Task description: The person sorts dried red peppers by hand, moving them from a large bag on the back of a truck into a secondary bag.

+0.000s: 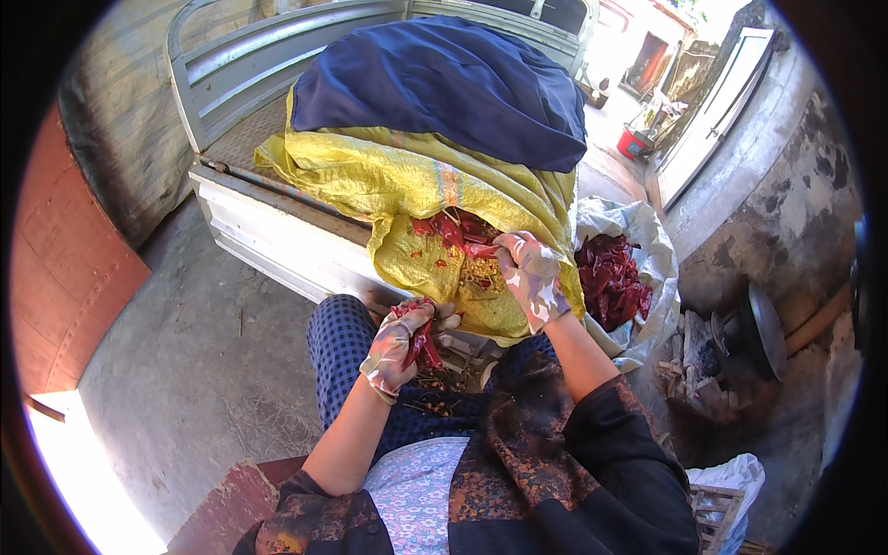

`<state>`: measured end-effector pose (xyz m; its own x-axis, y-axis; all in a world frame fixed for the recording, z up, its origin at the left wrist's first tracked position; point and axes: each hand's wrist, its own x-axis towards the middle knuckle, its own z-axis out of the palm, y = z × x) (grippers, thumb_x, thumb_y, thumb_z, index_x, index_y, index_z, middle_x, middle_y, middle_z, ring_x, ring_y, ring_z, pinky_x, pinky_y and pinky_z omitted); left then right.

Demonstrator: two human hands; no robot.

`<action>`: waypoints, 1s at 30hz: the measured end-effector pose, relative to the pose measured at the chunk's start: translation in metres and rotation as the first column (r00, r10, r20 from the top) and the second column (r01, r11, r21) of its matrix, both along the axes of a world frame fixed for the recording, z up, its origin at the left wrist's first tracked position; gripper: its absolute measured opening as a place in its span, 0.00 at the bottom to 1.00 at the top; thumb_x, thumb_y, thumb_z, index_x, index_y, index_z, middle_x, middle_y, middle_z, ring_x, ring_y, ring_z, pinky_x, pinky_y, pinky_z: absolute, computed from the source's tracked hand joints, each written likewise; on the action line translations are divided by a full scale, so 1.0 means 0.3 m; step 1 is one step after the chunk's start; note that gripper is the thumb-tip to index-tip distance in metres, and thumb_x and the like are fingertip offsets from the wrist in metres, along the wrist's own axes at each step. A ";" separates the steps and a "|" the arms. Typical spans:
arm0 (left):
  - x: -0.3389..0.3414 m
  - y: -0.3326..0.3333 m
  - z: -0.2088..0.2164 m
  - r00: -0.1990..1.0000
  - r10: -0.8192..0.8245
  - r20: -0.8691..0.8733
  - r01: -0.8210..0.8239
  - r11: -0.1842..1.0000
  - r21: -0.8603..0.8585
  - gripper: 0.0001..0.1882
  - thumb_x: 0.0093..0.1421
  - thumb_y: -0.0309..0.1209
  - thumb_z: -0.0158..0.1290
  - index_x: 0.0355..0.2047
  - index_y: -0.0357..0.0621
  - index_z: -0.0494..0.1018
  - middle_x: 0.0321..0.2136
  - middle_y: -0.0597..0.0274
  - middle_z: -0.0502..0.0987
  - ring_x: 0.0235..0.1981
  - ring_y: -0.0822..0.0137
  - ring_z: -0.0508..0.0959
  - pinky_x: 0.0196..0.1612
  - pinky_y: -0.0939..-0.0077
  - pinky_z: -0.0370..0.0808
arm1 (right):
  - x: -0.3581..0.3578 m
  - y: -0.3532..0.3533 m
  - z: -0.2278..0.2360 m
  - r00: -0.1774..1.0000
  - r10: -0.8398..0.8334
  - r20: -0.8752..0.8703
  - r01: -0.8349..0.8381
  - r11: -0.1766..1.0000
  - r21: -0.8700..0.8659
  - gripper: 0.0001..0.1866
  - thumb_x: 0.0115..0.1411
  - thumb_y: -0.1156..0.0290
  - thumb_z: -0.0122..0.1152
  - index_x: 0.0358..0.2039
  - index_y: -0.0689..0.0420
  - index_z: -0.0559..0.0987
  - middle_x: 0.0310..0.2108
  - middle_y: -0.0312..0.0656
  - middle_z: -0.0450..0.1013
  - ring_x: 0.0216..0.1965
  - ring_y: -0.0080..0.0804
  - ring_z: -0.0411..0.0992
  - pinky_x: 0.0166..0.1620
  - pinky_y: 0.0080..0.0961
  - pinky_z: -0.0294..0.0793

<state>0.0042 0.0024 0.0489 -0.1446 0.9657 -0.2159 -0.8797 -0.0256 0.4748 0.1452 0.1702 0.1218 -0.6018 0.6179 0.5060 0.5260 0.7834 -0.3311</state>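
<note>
My left hand (396, 347), in a camouflage-patterned glove, is closed around several dried red chilies (423, 346) just above my lap. Farther right, my gloved right hand (532, 277) pinches a dried red chili (479, 250) at the mouth of a yellow woven sack (351, 171). More red chilies (453, 227) lie in the sack's opening, partly hidden under its fold. Loose yellow seeds (479, 275) are scattered on the sack's lower flap, beside my right hand's fingers.
The sack rests on a metal truck bed (268, 236), with dark blue cloth (435, 88) over it. To the right stands a white sack (657, 268) of red chilies. A dark round pan (763, 333) leans near the wall. A red bucket (633, 142) sits farther back.
</note>
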 end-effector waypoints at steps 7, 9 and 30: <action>0.012 0.039 0.004 0.990 0.141 0.023 -0.142 0.985 0.099 0.13 0.65 0.29 0.42 0.48 0.37 0.62 0.49 0.48 0.71 0.48 0.55 0.74 0.49 0.62 0.74 | -0.010 0.049 -0.044 0.980 0.002 -0.200 -0.059 0.959 -0.279 0.12 0.53 0.65 0.59 0.34 0.59 0.79 0.32 0.50 0.76 0.33 0.41 0.76 0.35 0.33 0.73; 0.017 0.045 0.012 0.985 0.162 0.053 -0.168 0.977 0.130 0.13 0.65 0.29 0.42 0.48 0.37 0.62 0.50 0.47 0.70 0.49 0.54 0.74 0.49 0.62 0.74 | -0.020 -0.015 -0.020 0.973 0.054 -0.225 -0.147 0.895 -0.421 0.11 0.54 0.67 0.59 0.35 0.61 0.78 0.30 0.46 0.77 0.29 0.33 0.75 0.33 0.28 0.72; 0.075 0.055 0.036 0.985 0.157 0.076 -0.172 0.937 0.305 0.26 0.65 0.28 0.44 0.63 0.49 0.53 0.48 0.60 0.72 0.49 0.62 0.73 0.53 0.66 0.71 | -0.029 -0.338 -0.080 0.952 0.303 -0.040 -0.302 0.912 -0.278 0.37 0.50 0.62 0.64 0.56 0.66 0.61 0.46 0.59 0.66 0.47 0.56 0.67 0.50 0.38 0.68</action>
<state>0.0268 0.0189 0.0596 -0.3038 0.9495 0.0784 -0.8729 -0.3103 0.3765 0.1365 0.0687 0.0979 -0.7835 0.5213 0.3381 0.2800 0.7820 -0.5569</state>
